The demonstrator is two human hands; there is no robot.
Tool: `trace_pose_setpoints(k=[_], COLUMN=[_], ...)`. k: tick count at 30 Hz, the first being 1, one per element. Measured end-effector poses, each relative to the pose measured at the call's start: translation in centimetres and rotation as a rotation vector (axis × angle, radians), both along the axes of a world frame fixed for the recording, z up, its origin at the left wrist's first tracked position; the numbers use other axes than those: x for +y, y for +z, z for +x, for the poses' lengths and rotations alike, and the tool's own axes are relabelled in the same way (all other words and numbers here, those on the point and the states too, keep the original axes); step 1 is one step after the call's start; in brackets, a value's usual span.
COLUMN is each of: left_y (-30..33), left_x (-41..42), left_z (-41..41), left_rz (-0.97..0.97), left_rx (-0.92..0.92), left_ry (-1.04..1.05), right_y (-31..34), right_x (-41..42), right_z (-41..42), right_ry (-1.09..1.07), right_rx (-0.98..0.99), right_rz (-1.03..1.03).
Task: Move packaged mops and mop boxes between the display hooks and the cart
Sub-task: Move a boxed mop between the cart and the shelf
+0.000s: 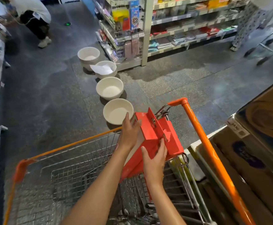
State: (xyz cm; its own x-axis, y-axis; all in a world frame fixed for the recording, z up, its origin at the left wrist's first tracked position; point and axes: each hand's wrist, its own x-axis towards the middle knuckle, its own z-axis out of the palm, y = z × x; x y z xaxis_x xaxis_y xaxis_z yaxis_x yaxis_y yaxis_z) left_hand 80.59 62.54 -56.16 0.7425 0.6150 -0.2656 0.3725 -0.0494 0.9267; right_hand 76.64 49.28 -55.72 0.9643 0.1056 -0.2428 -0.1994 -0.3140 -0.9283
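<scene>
My hands hold a tall red mop box [155,137] tilted over the cart's [202,137] far right corner: left hand [130,132] flat against its side, right hand [155,159] gripping its near edge.

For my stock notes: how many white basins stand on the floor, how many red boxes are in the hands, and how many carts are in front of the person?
White basins: 4
Red box: 1
Cart: 1
Total: 6
</scene>
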Motion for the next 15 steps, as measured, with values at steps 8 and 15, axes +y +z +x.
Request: trace_pose_setpoints(k=[8, 15], left_y=[-1.8, -1.7], left_x=[2.9, 4.8], left_z=[2.5, -1.0], left_rz=[0.109, 0.073], left_rx=[-0.054, -0.065], left_ry=[-0.096, -0.106], right_y=[-1.5, -2.2], right_x=[2.1, 2.1], right_z=[0.1, -0.5], right_ry=[-0.152, -0.157], right_rx=[-0.036, -0.095], right_rz=[0.057, 0.022])
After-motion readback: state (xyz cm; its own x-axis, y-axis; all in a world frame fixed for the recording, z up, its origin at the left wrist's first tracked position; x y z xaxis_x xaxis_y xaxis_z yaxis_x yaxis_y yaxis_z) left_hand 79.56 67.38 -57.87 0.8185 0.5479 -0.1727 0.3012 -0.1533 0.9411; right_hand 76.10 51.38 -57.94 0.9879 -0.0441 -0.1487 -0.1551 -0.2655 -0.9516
